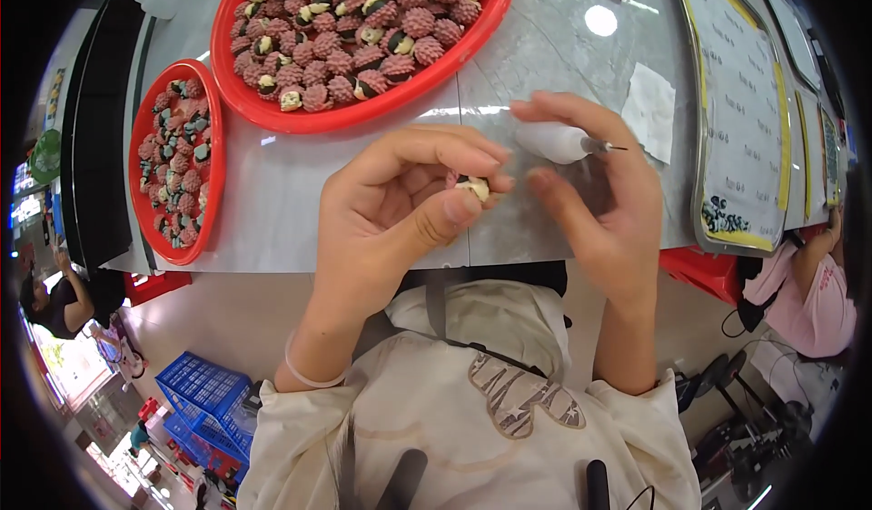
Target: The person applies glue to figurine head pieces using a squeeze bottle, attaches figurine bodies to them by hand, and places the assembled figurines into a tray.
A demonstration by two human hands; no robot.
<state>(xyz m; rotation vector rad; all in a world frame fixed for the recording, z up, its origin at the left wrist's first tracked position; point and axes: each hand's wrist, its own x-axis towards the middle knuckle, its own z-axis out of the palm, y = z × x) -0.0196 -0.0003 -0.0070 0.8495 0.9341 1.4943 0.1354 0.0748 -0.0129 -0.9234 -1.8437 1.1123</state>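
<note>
The left hand (386, 197) has its grip clamped, thumb against fingertips, on a small pink, dark and cream layered piece (471, 187). This piece is above the front part of the grey, glossy tabletop (263, 210).

The right hand (622, 188) is positioned opposite, with thumb and upper fingers apart. A white plastic squeeze bottle with a thin metal needle tip (552, 142) lies within its curve, tip directed right. Whether the right grip bears on the bottle cannot be told.

Just beside the right hand is a crumpled white paper sheet (650, 110). Further right, a rectangular metal tray with a white, yellow-edged lining (740, 101) carries small dark pieces (725, 217) at its near end.

Beyond the left hand, a large round red plastic tray (300, 123) contains many pink, ridged, shell-shaped pieces (341, 62), some showing dark and cream layers. To its left, a smaller oval red plastic tray (186, 256) contains pink ridged pieces with dark and pale parts (189, 181).

Blue plastic crates (204, 383) stand on the floor at lower left.
</note>
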